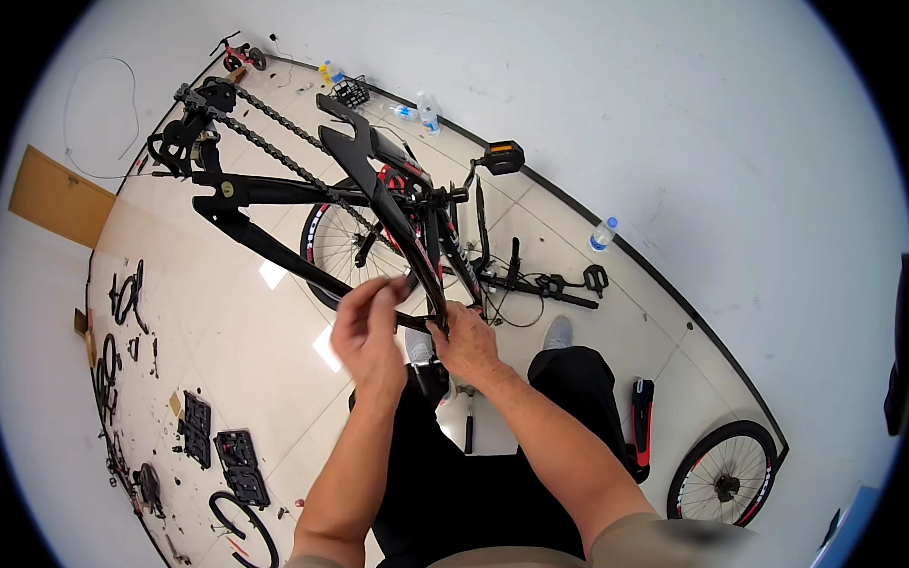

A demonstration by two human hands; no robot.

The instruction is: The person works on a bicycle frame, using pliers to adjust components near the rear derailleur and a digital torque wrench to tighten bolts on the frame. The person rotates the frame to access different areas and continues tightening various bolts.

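Clearly, there is pale lettering on the black bicycle frame (401, 232), but it is small and tilted in this view. The rim of the wheel (314, 234) seen behind the frame has white and red markings, and the separate wheel (727, 488) lying at the right has similar ones. The water bottle (603, 234) near the wall has a blue label, which is too small to read.

The floor (271, 368) is of glossy light tiles, and it reflects bright patches of light. The wall (680, 142) is plain white, with a dark strip along its foot; at the left is a brown door (62, 196). On the left part of the floor lie open black tool cases (241, 467) and many scattered parts.

The frame is in front of the person, with a chain (279, 161) hanging along it. The right hand (467, 343) has its fingers closed around a frame tube. The left hand (373, 326) is raised just beside, blurred, with fingers bent toward the thumb; whether they hold something small, I cannot tell.
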